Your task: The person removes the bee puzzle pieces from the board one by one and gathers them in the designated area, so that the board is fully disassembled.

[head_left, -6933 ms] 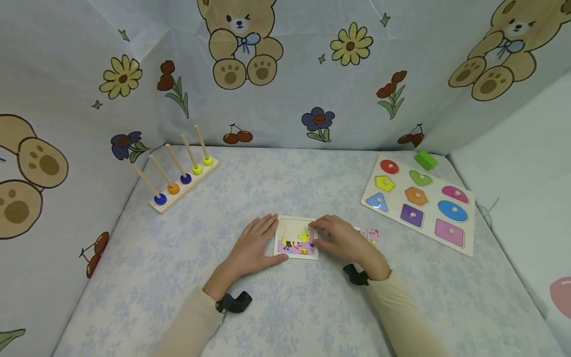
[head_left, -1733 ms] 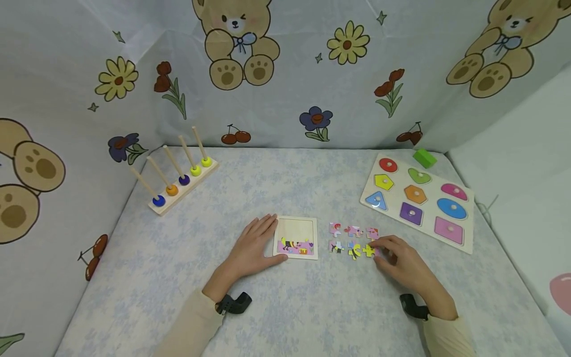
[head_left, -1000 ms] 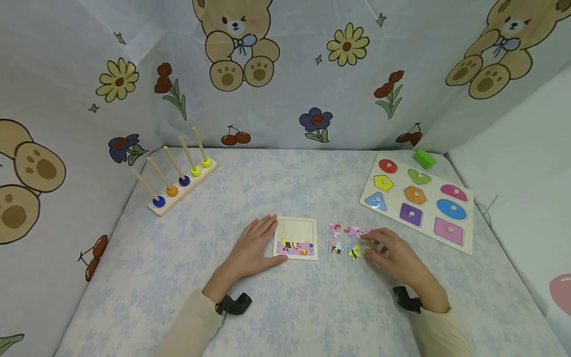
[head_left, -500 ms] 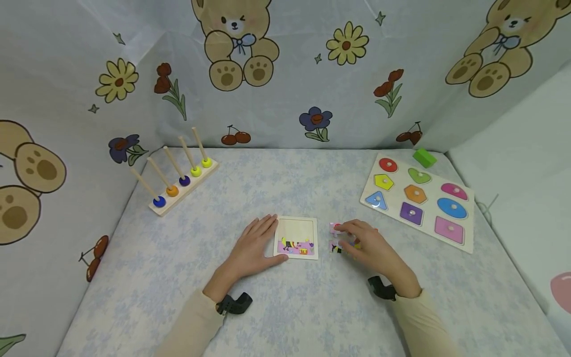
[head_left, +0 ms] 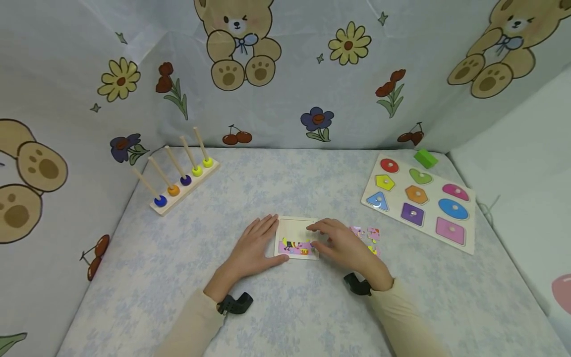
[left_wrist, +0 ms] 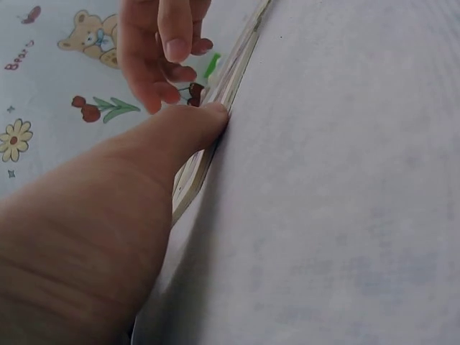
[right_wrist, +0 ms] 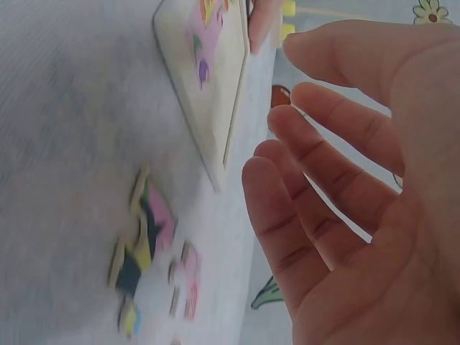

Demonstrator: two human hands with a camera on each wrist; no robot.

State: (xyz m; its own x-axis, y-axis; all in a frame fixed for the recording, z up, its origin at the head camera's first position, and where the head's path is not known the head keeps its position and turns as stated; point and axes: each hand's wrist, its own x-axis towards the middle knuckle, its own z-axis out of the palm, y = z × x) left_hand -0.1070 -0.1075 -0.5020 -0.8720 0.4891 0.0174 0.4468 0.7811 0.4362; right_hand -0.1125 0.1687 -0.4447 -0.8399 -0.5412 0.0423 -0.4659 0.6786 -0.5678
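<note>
A small wooden jigsaw tray [head_left: 292, 228] lies flat on the table, with a pink strip of picture [head_left: 296, 248] along its near side and bare wood above. My left hand [head_left: 254, 248] rests along the tray's left edge, fingers straight and spread; its thumb touches the near edge, seen close in the left wrist view. Over the tray's right side hovers my right hand [head_left: 341, 243], fingers loosely bent. In the right wrist view nothing is between its fingers and thumb. Loose jigsaw pieces [head_left: 373, 234] lie to the right, several of them hidden by that hand; a striped one [right_wrist: 144, 244] shows in the right wrist view.
A shape-knob board [head_left: 392, 201] lies at the back right, a green block [head_left: 426, 158] behind it. At the back left stands a peg rack [head_left: 185, 188] with one coloured ring per peg. A printed cloth [head_left: 285, 114] rises behind the table.
A yellow piece seen in the tray at first is now out of it, and the loose pieces lie in two rows. Lately my right hand has moved left from them to the tray. My left hand has stayed.
</note>
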